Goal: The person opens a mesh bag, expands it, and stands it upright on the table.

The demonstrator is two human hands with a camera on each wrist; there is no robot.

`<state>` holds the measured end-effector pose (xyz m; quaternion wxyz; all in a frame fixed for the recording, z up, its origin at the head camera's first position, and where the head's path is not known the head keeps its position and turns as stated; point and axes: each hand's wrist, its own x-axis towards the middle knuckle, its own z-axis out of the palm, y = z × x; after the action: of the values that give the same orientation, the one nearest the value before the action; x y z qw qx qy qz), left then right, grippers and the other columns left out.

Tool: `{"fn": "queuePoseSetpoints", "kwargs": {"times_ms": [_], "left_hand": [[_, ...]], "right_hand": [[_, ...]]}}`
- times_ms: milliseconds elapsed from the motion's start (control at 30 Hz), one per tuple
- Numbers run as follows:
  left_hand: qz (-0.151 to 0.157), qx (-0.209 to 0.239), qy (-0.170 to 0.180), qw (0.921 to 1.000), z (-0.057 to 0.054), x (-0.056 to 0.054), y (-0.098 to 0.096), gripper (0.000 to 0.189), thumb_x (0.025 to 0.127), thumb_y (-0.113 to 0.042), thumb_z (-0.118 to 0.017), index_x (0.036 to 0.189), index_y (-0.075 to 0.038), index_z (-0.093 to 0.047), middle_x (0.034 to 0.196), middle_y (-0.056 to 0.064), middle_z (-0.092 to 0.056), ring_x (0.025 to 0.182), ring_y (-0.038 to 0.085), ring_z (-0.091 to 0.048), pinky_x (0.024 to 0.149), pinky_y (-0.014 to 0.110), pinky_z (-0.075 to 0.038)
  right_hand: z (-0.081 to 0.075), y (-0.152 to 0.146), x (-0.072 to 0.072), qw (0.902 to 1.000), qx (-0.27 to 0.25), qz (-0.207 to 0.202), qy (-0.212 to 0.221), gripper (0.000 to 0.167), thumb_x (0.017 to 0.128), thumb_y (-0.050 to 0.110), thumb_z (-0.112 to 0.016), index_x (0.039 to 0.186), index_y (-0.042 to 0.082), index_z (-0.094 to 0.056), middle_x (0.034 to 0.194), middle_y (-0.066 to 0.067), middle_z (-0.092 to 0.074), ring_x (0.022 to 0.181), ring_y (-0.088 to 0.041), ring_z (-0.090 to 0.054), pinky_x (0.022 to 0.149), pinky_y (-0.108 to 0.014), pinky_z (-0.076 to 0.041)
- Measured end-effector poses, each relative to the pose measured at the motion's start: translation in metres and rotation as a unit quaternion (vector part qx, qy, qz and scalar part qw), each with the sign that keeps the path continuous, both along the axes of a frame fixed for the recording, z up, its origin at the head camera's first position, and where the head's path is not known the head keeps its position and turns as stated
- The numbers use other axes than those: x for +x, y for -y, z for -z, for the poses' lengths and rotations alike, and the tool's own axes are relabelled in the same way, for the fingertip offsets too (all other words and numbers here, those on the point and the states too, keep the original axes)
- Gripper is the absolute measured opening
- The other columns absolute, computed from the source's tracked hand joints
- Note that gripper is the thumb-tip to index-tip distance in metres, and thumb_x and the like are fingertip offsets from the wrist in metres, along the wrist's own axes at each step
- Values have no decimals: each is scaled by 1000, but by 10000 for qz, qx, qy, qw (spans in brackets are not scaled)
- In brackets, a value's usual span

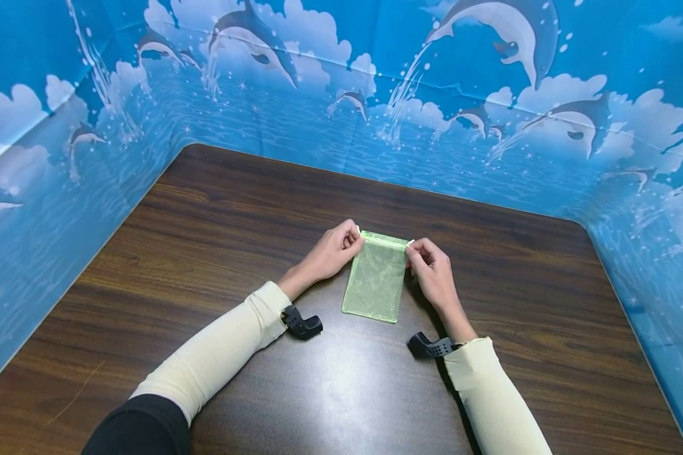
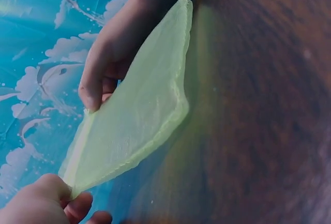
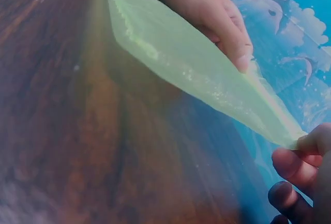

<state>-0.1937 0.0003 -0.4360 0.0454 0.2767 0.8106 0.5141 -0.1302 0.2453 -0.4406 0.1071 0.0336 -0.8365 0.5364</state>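
Observation:
A small pale green sheer drawstring pouch (image 1: pixel 375 281) hangs between both hands above the table, its top band stretched level. At its upper left corner the left hand (image 1: pixel 337 248) pinches the fabric between thumb and fingers. The right hand (image 1: pixel 430 268) pinches the opposite upper corner, and a bit of white shows at each pinch. In the left wrist view the pouch (image 2: pixel 134 115) slants away from the table, with the left hand (image 2: pixel 44 203) at the near corner. The right wrist view shows the right hand (image 3: pixel 305 167) at its own corner. Nothing is visible inside the pouch.
A dark brown wood-grain table (image 1: pixel 233 208) lies beneath the hands. Blue cloth with dolphins and clouds (image 1: pixel 319 114) stands around its back and sides. Black wrist camera mounts (image 1: pixel 303 323) sit on both forearms over cream sleeves (image 1: pixel 222 351).

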Motion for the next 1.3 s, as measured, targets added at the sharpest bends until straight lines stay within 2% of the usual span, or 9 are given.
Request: {"fn": "queuePoseSetpoints", "kwargs": {"times_ms": [100, 233, 400, 500, 633, 767, 900, 1100, 1300], "left_hand": [[22, 101, 80, 9999, 0, 0, 0, 11, 108, -17, -55, 101, -9, -57, 93, 6, -63, 78, 16, -55, 74, 27, -46], [76, 238, 200, 9995, 2, -1, 1, 10, 108, -15, -55, 100, -9, -56, 91, 5, -61, 77, 16, -54, 72, 26, -45], [112, 321, 277, 9990, 4, -3, 3, 9, 107, -14, -57, 100, -8, -57, 88, 5, -60, 75, 16, -54, 70, 25, -45], [139, 278, 238, 9992, 4, -3, 3, 9, 106, -14, -58, 99, -8, -57, 87, 4, -60, 76, 15, -55, 70, 24, -45], [199, 198, 143, 9995, 4, -2, 3, 9, 106, -15, -58, 99, -9, -58, 88, 4, -63, 76, 14, -56, 70, 24, -46], [245, 193, 100, 9995, 3, -3, 3, 8, 105, -14, -59, 98, -10, -58, 88, 4, -65, 76, 14, -58, 71, 24, -46], [221, 176, 99, 9996, 3, -3, 3, 9, 105, -15, -58, 100, -8, -59, 88, 6, -66, 76, 15, -58, 71, 25, -47], [104, 95, 197, 9997, 4, -4, 3, 16, 109, -22, -54, 107, -8, -61, 92, 5, -66, 78, 13, -57, 73, 26, -48], [118, 54, 67, 9999, 4, -4, 4, 14, 110, -19, -53, 105, -8, -61, 87, 4, -65, 75, 13, -56, 71, 25, -46]], "right_hand": [[-1, -1, 0, 9997, -204, -151, 57, 23, 107, 23, -59, 97, 3, -65, 79, -21, -64, 59, -20, -53, 51, -28, -46], [0, -3, 1, 9992, -209, -284, 183, 25, 108, 27, -58, 102, 4, -66, 81, -17, -64, 62, -19, -54, 53, -28, -47], [-4, -3, 2, 9981, -184, -364, 456, 24, 109, 23, -55, 114, 1, -63, 86, -19, -65, 66, -18, -56, 56, -27, -48], [-5, -3, 2, 9976, -133, -402, 549, 26, 110, 22, -53, 119, 0, -62, 91, -24, -66, 69, -27, -57, 58, -29, -48], [-1, -4, 0, 9982, -8, -390, 449, 30, 112, 29, -50, 118, 3, -64, 93, -24, -67, 73, -35, -57, 59, -30, -47], [-2, -4, 0, 9984, 145, -341, 418, 29, 110, 32, -54, 113, 6, -66, 89, -19, -66, 70, -27, -57, 59, -27, -46], [-1, -4, -1, 9982, 268, -363, 382, 22, 108, 28, -58, 108, 7, -66, 85, -16, -67, 67, -19, -55, 58, -25, -45], [0, -4, -1, 9977, 408, -447, 291, 17, 107, 24, -60, 106, 9, -68, 85, -13, -68, 65, -17, -56, 56, -27, -45], [1, -4, -1, 9977, 454, -444, 217, 16, 106, 23, -62, 103, 8, -69, 83, -14, -69, 64, -17, -56, 56, -27, -45]]}}
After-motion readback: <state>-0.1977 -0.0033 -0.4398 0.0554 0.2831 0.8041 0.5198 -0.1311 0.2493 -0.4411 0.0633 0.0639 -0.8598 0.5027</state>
